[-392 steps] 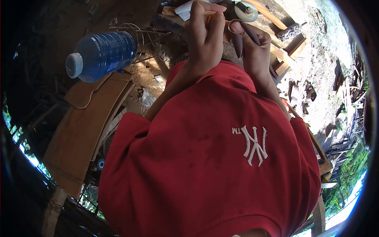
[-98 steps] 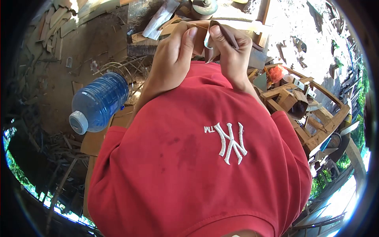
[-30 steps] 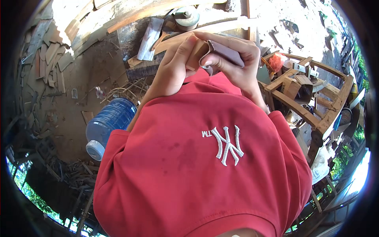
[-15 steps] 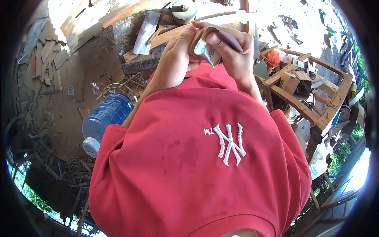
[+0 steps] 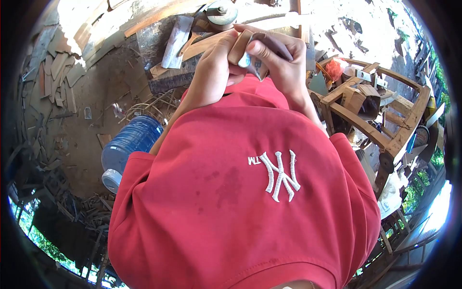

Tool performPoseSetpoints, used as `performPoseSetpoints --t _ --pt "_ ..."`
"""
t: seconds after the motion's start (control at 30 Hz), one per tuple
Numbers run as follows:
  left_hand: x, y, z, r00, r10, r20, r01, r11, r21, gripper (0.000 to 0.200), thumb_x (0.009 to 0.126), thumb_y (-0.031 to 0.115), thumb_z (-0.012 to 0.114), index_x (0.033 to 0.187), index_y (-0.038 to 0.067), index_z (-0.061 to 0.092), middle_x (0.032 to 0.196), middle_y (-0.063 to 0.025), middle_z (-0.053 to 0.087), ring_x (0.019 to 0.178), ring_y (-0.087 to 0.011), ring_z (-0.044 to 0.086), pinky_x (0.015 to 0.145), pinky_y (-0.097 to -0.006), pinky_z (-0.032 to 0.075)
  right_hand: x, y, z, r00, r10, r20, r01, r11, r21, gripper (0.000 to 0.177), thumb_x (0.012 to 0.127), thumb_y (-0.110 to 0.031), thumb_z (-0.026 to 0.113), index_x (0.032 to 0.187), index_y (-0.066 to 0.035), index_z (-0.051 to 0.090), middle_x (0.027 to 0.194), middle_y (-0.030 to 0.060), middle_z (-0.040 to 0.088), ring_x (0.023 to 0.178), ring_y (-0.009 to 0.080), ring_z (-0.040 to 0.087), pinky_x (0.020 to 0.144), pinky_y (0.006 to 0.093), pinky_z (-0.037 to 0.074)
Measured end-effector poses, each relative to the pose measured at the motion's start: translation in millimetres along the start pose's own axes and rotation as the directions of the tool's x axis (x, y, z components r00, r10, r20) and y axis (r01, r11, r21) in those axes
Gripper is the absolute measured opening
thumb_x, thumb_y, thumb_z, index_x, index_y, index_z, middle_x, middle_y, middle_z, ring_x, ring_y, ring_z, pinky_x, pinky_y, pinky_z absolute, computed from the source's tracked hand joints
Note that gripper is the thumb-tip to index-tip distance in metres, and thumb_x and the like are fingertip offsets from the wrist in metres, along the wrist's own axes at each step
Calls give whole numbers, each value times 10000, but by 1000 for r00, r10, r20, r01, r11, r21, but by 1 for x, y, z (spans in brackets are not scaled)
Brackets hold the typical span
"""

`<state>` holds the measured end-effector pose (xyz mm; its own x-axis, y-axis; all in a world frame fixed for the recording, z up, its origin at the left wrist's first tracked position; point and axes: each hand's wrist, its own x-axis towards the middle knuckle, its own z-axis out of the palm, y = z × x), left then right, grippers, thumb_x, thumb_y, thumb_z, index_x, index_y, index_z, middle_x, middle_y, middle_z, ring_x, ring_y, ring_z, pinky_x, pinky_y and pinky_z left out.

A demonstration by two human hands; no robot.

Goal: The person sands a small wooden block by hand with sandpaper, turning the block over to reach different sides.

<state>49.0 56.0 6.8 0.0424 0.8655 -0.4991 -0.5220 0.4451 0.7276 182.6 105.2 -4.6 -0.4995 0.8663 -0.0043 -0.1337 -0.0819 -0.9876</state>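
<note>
My left hand [image 5: 215, 72] is closed around the left end of a curved, light-brown wooden piece [image 5: 239, 47]. My right hand [image 5: 287, 60] grips a folded sheet of sandpaper [image 5: 258, 65], dark brown on one side with pale, printed backing on the other. My right thumb presses on the sheet, which lies against the wood. Both hands are close together above the lap, in front of my red shirt [image 5: 216, 144]. Fingers hide much of the wooden piece.
Beyond my hands, a low bench [image 5: 168, 79] carries wooden strips and a round metal disc [image 5: 222, 14]. A large blue water bottle [image 5: 132, 139] lies to the left. At the right stands a wooden frame [image 5: 358, 123] with a cardboard box [image 5: 360, 102]. Wood scraps [image 5: 57, 72] litter the floor.
The right hand and sandpaper have shifted slightly left, and the sheet is tilted a little differently against the wood. Both hands keep their hold.
</note>
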Motion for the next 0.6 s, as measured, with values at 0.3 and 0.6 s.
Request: performPoseSetpoints --t 0.3,0.6 --pt "-2 1 21 982 7 -189 -21 997 -72 345 940 328 315 814 62 494 587 24 398 449 -32 306 392 -190 227 -8 6 13 966 -225 -124 202 964 -176 387 736 -206 728 1058 -19 624 682 12 607 547 11 465 488 164 383" --pt "12 -9 1 963 6 270 -7 1000 3 398 951 356 247 716 83 418 494 53 276 388 -44 225 365 -192 212 19 26 -14 902 -147 -406 87 983 -163 164 815 -161 614 778 -13 674 518 -30 507 454 18 410 407 187 318"
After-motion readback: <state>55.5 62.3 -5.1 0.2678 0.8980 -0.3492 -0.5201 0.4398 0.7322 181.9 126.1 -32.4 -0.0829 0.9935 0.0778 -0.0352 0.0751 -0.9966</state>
